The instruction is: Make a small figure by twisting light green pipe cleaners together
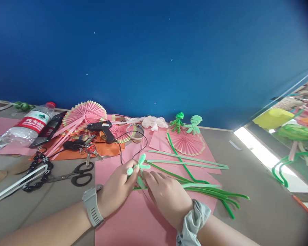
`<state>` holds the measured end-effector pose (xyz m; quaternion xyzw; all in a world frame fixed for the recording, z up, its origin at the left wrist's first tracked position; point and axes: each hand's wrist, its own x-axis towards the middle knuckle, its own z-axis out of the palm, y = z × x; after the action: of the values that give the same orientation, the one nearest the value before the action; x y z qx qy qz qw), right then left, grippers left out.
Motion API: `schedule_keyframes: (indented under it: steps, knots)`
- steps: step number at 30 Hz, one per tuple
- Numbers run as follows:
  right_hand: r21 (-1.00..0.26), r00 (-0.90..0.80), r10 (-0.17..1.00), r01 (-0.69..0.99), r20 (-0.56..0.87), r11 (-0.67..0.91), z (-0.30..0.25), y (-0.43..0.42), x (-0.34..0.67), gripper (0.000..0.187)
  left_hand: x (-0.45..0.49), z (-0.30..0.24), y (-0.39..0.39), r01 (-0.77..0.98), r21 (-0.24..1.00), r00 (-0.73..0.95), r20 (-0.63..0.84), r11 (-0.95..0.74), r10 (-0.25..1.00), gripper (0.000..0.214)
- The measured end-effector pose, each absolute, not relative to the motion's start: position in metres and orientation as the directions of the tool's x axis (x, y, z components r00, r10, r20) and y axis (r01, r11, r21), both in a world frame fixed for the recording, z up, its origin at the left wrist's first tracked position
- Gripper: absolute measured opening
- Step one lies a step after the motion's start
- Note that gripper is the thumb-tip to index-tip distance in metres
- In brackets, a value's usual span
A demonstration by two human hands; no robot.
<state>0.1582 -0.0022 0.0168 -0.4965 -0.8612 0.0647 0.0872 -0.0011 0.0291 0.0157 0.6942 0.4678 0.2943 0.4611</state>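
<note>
Over pink paper [133, 222], both hands pinching pipe cleaner [140, 167]

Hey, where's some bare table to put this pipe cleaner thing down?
Bare table lies right of the green pipe cleaners. Another patch lies below the scissors. Crowded around the glue gun and keys.

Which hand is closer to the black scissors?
Left. The left hand is just right of the scissors, with a small gap. The right hand is farther right, beyond the left hand, over the pink paper.
</note>
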Motion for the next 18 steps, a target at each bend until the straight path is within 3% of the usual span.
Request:
schedule_keyframes:
  steps: [3,8,11,14,18]
  knots:
    - [-0.137,-0.501,0.861,0.85,0.084,0.508,0.024,-0.005,0.157,0.017,0.0,0.01,0.027,0.497,0.838,0.42,-0.003,-0.227,0.908,0.025]
    - [-0.194,-0.51,0.852,0.829,0.119,0.524,0.033,-0.002,0.163,0.017,-0.001,0.011,0.026,0.568,0.754,0.484,0.017,-0.33,0.875,0.021]
    - [-0.355,-0.474,0.869,0.795,0.144,0.492,0.036,0.004,0.171,0.018,-0.001,0.017,0.026,0.482,0.836,0.532,-0.041,-0.262,0.846,0.02]
    - [-0.608,-0.398,0.905,0.685,0.151,0.402,0.038,0.008,0.178,0.016,-0.002,0.021,0.025,0.282,0.959,0.629,-0.174,-0.014,0.758,0.023]
    - [-0.829,-0.285,0.948,0.489,0.14,0.27,0.038,0.011,0.183,0.004,-0.003,0.023,0.023,0.136,0.973,0.658,-0.231,0.189,0.716,0.026]
